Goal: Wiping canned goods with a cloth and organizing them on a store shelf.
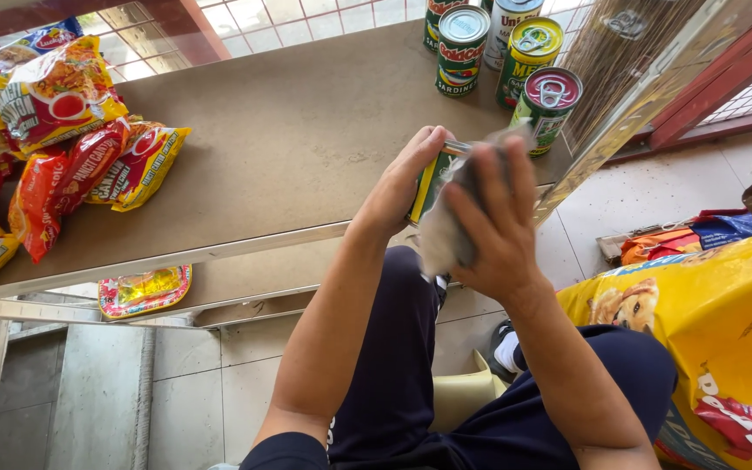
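Wiping is what we've got in hand: our left hand (402, 178) is clenched round a green-and-yellow can (433, 181), held just off the near edge of the shelf (289, 139), above our lap. Our right hand (493, 218) presses a grey cloth (446, 235) flat vs. the can's side, fingers spread over it, so it's grasping the cloth, not loose.

To do it well, as we judge it: keep the left grip firm at the end rims, turn the can bit by bit so the cloth covers the whole wall, then do the lid & seam where dust sits. Keep it over the shelf edge, not the floor, in case it slips.

Counts, approx. where things are cut off:
- Cans: 1 in hand; 5 standing at the far right of the shelf (515, 52), some cropped at the top.
- Noodle packs (71, 130): about 8 piled at the left end, overlap makes it unsure.
- 1 flat pack (144, 292) on the lower shelf.
- 1 yellow pet-food bag (707, 331) near right.
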